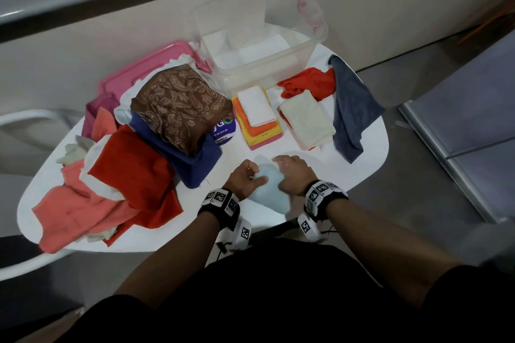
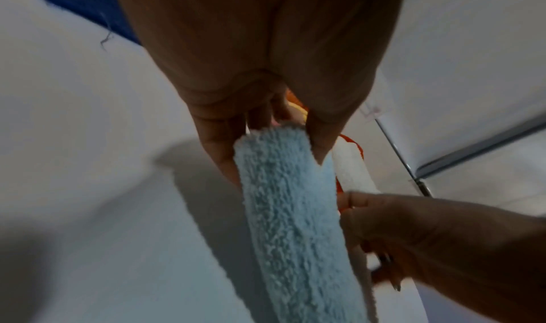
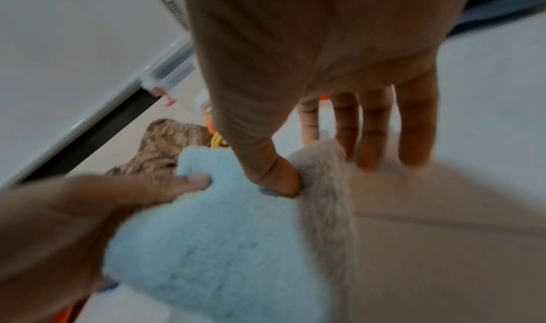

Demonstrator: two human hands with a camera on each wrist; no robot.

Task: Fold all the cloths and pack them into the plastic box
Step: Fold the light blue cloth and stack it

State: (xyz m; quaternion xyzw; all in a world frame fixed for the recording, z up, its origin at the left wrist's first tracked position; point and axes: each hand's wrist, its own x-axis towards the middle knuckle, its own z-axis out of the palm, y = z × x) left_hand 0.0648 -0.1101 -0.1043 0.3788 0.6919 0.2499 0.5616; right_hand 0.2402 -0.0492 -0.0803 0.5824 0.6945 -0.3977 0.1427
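Both hands pinch one pale blue cloth (image 1: 269,185) at our worktop (image 1: 312,156) edge.
Our left hand (image 1: 245,179) and right hand (image 1: 294,172) nip it thumb-to-finger; loosen either and the fold may spring open. Only the head view shows the plastic box (image 1: 264,44), well beyond, and folded stacks between.

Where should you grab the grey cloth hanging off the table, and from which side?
Probably pinch the grey cloth at its top end near the plastic box, coming from above. That part lies flat on the table, while the lower part droops over the edge, so lifting there should let it hang straight.
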